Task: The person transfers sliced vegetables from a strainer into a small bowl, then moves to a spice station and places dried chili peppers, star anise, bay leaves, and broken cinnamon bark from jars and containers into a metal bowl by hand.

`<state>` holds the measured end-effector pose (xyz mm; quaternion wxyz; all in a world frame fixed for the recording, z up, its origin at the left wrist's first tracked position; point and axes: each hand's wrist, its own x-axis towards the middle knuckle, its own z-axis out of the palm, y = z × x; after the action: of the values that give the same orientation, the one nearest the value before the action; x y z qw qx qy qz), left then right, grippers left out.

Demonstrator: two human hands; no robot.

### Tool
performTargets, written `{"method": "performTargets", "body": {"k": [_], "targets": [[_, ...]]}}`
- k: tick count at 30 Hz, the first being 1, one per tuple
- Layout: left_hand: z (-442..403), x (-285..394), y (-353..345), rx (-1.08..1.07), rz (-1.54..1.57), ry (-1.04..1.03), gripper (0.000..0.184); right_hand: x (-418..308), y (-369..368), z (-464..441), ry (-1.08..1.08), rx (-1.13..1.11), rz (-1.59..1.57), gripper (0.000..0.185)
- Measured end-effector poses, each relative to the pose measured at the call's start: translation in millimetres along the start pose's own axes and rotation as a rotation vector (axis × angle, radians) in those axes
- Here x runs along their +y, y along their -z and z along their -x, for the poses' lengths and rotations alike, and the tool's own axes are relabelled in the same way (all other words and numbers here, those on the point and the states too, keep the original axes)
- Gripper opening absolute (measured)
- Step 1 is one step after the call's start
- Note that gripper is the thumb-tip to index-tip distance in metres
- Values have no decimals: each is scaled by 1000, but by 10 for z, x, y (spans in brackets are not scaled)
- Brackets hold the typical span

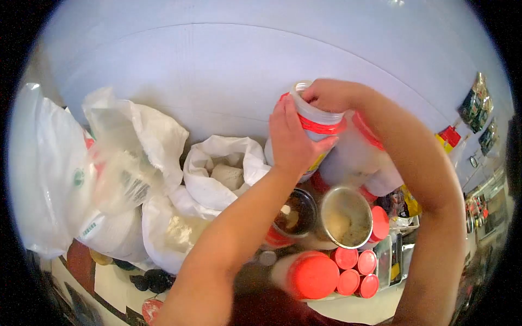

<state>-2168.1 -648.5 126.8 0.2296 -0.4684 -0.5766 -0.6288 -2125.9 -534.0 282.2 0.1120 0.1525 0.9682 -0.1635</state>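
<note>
A translucent plastic jar [318,113] with a red band around its neck is tilted above the crowded table. My left hand [291,136] is closed around its side, thumb across the front. At the jar's open mouth is my right hand [333,95], curled, with its fingertips inside past the rim. Whatever those fingers hold is hidden. Below stand a dark pot [298,212] with brown contents and a metal pot [356,209] with a pale, cloudy coating inside. Behind my right forearm stands another large clear container [353,155] with a red rim.
White sacks of powder [182,231] and of lumpy pale contents [228,174] stand left of my arms. Plastic bags [49,174] crowd the far left. A large red-lidded jar [314,275] and several small red-lidded jars [348,281] stand in front. A pale wall [217,65] rises behind.
</note>
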Motion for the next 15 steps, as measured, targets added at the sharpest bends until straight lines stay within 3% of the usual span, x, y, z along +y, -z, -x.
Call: {"method": "performTargets", "body": {"k": [3,5,8,15], "targets": [[13,-14,-14,53,23,-14,114,19,-91,-382,-73,-161,94,32],[12,-12,10,49,24,-5,114,107,12,-538,-216,-377,-100,29],[-11,-30,20,53,35,1,113,135,-59,-513,-311,-349,-341,28],[7,-23,5,45,48,36,111,279,16,-451,-293,-333,-325,28]]}}
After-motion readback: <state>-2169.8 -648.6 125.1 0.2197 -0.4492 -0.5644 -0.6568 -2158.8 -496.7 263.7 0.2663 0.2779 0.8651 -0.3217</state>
